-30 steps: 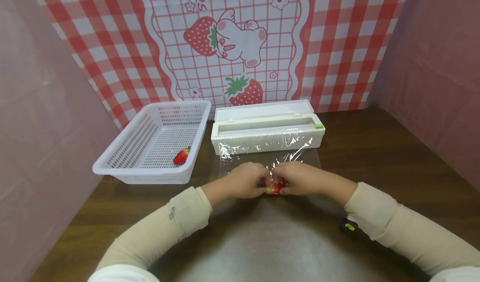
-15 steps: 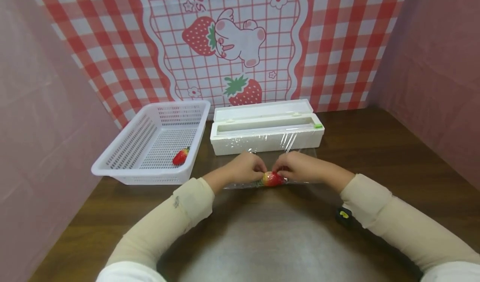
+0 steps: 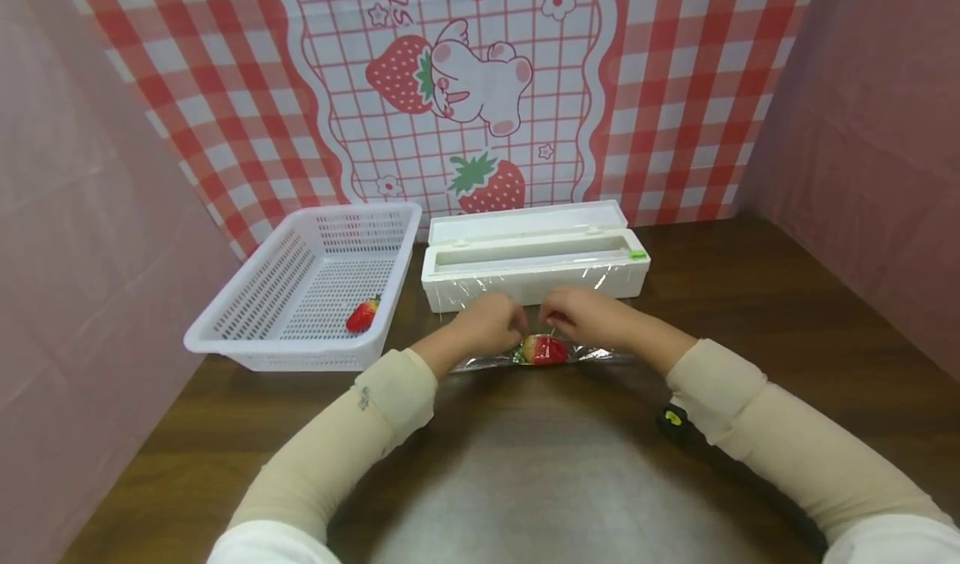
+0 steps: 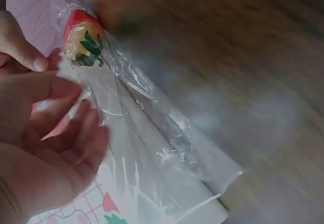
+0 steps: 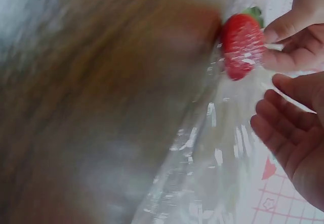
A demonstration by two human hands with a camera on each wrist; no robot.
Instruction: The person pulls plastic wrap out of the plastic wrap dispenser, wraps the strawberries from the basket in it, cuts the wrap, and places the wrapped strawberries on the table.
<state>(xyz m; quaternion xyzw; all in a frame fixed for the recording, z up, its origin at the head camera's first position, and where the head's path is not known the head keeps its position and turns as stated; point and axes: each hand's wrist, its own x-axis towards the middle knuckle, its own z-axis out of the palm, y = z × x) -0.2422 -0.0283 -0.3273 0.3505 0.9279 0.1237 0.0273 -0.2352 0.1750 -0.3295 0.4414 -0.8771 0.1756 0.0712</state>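
A strawberry (image 3: 545, 350) lies on its side under clear plastic wrap (image 3: 480, 362), its green leaves toward the left. The wrap runs back from it to a long white dispenser box (image 3: 536, 285) whose lid stands raised. Just behind the fruit, my left hand (image 3: 491, 324) has loosely bent fingers, the thumb apart from them in the left wrist view. My right hand (image 3: 588, 314) hovers to its right; the right wrist view shows its thumb and relaxed fingers (image 5: 276, 117) spread apart. Glossy wrinkles in the wrap (image 4: 147, 112) stretch out to both sides of the strawberry.
At the left stands a white perforated basket (image 3: 360, 349) with another strawberry (image 3: 363, 315) in it. A small black object with a yellow patch (image 3: 672, 419) sits by the right forearm. A checked red-and-white cloth (image 3: 675, 89) hangs behind the brown table (image 3: 225, 431).
The strawberry has rolled away from me toward the box, the wrap's front edge going with it. Both hands have moved the same way and their fingers have come off the fruit.
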